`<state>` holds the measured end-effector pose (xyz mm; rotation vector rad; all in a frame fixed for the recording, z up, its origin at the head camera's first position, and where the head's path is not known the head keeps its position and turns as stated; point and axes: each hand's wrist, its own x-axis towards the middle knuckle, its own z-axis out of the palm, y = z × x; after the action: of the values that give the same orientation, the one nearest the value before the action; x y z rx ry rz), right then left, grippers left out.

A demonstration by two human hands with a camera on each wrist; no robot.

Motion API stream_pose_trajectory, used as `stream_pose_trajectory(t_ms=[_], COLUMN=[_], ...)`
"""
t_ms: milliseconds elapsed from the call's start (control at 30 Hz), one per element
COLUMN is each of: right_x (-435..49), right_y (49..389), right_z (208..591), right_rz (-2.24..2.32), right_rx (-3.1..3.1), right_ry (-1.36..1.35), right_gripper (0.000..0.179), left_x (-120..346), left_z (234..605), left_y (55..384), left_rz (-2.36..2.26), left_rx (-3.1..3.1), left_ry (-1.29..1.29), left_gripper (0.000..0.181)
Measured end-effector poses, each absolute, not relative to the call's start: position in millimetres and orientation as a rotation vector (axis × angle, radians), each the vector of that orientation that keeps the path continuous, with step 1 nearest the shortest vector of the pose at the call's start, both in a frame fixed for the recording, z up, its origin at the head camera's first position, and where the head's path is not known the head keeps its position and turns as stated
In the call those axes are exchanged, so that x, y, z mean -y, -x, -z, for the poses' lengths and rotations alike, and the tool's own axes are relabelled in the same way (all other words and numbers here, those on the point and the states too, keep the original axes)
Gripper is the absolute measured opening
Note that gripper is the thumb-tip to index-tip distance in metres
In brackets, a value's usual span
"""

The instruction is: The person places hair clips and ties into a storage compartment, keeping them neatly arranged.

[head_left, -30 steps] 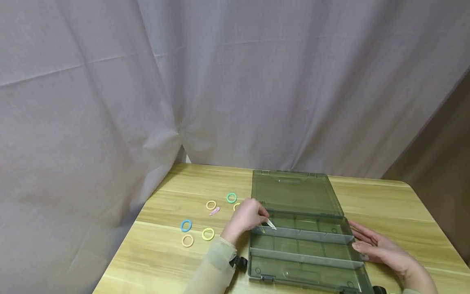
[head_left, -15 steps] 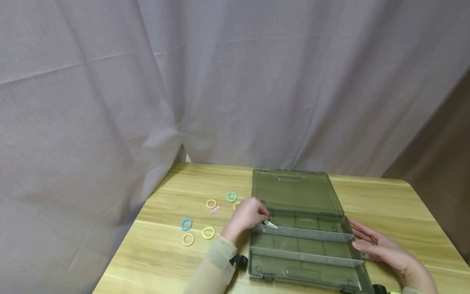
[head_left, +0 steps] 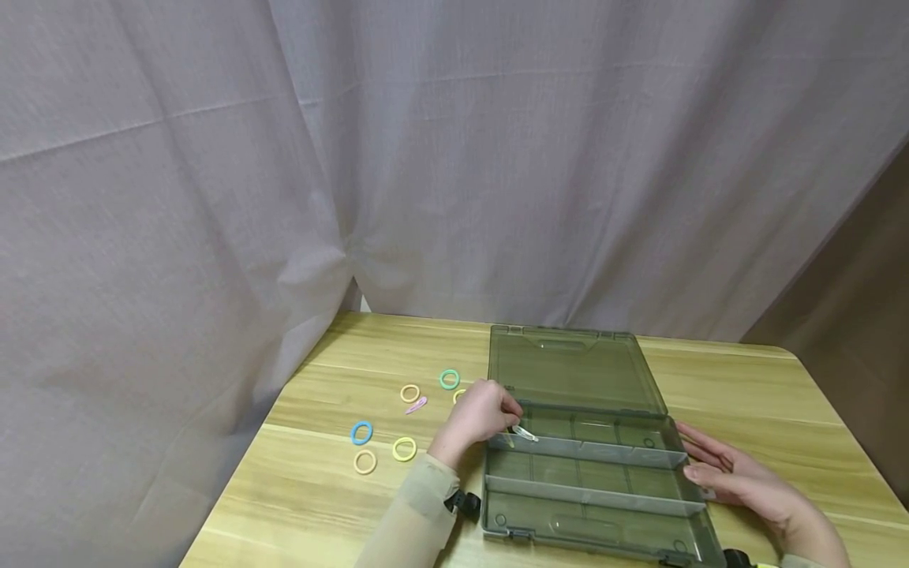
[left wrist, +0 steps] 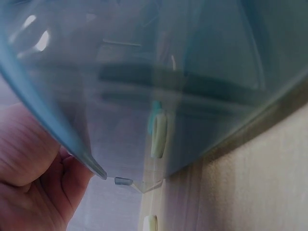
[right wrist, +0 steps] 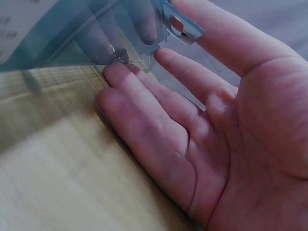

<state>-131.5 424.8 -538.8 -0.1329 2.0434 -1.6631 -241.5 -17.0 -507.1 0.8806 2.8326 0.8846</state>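
Left grip [head_left: 480, 413] pinches a white hair clip [head_left: 525, 433] lying toward its four o'clock, long axis ten-to-four, by the far divider [head_left: 611, 453] of the box [head_left: 618, 479]. Straight-fingered, the right hand [head_left: 735, 477] is farther off, at the box's three o'clock; only the right wrist view shows its palm [right wrist: 216, 149].

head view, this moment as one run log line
left hand: holds white clip over box; right hand: at box's right side; lid: open; pink clip: on table
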Motion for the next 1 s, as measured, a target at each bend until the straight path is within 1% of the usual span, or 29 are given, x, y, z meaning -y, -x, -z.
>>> stream_pose_trajectory(t_ms=[400,667,800,1000], right_x=[-424,-425,-425,-427], right_y=[131,131,131,133], right_z=[538,539,537,538], right_rz=[1.696,1.695,1.682,1.662], right_rx=[-2.018,-2.032,-2.032,-2.025], right_ry=[0.16,0.187,0.159,0.153], right_gripper=[0.077,0.076,0.077,0.077], left_x=[18,21,22,29], left_z=[506,508,508,508], left_y=[240,240,241,242], left_rz=[-0.928,-1.102,-1.214,-1.434], left_rx=[-2.831,-2.687,-2.609,-2.415], left_ry=[-0.877,-0.806,-0.825,-0.83], left_gripper=[0.006,0.007,0.01,0.02])
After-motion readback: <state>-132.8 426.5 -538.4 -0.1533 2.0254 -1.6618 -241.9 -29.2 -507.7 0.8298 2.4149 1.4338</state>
